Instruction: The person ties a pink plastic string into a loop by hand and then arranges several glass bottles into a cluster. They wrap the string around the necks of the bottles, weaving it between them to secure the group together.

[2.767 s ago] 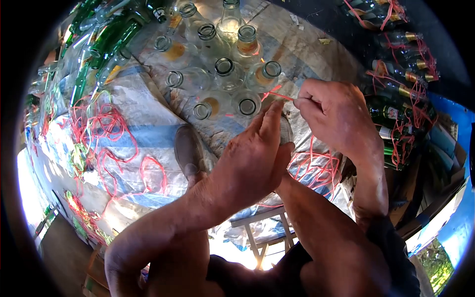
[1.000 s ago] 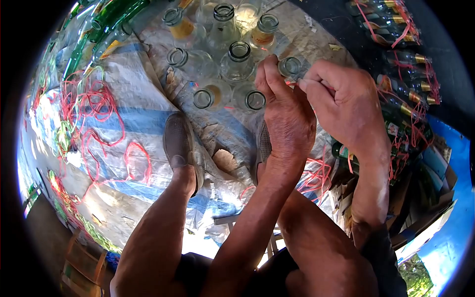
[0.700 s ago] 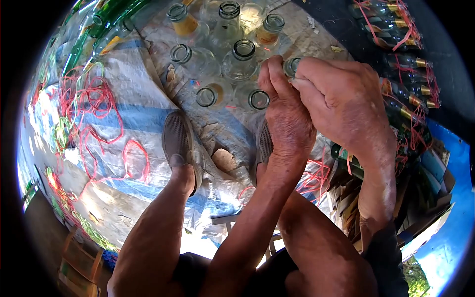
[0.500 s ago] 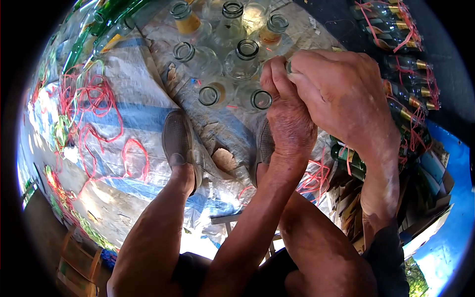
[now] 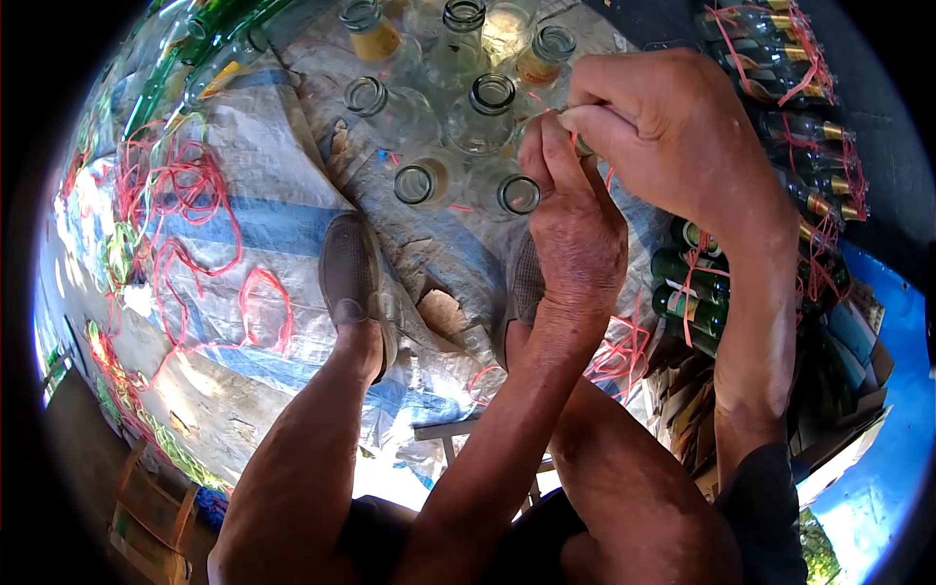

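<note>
Clear glass bottles (image 5: 481,122) stand upright in a close cluster before me, several with open mouths. At the cluster's right side, my left hand (image 5: 577,224) is closed, thumb and fingers pinched. My right hand (image 5: 673,132) is closed just above and right of it, its bent fingers meeting the left fingertips. A thin pink plastic string (image 5: 609,177) shows between and below the hands, and both seem to grip it. My fingers mostly cover a glass bottle neck behind them, so its contact with the string is hard to see.
Bundled bottles tied with pink string (image 5: 780,54) lie at the right, with green bottles (image 5: 694,292) below them. More green bottles (image 5: 161,83) lie at upper left. Tangled pink string (image 5: 185,190) rests on the sheet (image 5: 263,166). My shoes (image 5: 348,268) flank a torn patch.
My right hand has lifted and turned slightly up and right, with its wrist more bent. My left hand has shifted slightly. More of the green bottles at right now shows.
</note>
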Available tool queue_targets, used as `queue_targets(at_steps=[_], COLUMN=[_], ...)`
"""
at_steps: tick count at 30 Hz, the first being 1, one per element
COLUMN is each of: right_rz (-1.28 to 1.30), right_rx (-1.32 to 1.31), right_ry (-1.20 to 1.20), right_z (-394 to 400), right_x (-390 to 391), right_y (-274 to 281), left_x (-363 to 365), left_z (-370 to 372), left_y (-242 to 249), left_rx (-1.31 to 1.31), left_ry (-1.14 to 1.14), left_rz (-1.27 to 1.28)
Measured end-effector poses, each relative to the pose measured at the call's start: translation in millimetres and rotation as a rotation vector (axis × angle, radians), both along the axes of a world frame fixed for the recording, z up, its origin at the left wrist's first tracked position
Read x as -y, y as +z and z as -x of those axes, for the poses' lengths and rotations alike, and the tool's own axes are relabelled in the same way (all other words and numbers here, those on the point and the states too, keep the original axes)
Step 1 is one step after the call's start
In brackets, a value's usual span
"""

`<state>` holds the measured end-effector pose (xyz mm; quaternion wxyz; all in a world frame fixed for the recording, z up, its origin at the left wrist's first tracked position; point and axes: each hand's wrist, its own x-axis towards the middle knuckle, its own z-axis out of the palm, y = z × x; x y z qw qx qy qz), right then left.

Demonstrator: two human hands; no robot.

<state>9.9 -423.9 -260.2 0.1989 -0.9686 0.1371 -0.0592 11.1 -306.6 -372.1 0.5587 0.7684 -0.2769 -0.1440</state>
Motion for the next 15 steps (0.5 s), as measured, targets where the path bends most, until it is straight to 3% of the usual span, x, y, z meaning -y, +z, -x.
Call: queue_targets(at_steps=[5, 15], right_rz=[-0.381, -0.577], right_rx=[-0.007, 0.000], right_ry=[-0.061, -0.162], right_z=[2.3, 15.3], right_x=[12.6, 29.6], right_y=[-10.2, -26.5], left_x=[2.8, 4.7], left_z=[-0.7, -2.7], left_y=[0.8, 2.7], left_rx=[-0.082, -0.062], left_ry=[0.009, 0.025], left_rz=[0.074, 0.157])
